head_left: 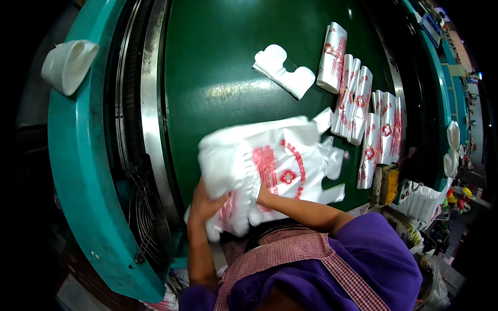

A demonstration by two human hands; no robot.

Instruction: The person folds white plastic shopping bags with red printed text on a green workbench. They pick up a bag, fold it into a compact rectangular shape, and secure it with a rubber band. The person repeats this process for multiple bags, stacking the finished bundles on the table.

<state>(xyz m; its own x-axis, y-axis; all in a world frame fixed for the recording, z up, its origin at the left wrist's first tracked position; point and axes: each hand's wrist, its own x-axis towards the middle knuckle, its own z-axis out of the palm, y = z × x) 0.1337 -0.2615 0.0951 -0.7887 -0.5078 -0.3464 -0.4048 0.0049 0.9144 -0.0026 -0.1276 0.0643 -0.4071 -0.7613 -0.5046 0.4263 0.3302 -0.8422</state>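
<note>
A thick stack of white plastic bags [290, 155] with red print lies in front of me, its near-left part bent up and over, slightly blurred. At its near-left edge, my left hand [206, 203] is closed on the plastic, thumb on the near side and fingers mostly hidden behind it. My right hand [265, 196] reaches into the fold at the middle of the stack. Only its back and wrist show, so its fingers are hidden. The handle ends of the bags spread out to the right.
A green work surface [218, 67] lies beneath, with a white cut-out plastic piece [285, 75] beyond the stack. Several rolled bundles of printed bags [359, 106] lie at the right. On the left run a metal rail [152, 78] and a teal machine frame [78, 155] holding a white plastic roll [70, 65].
</note>
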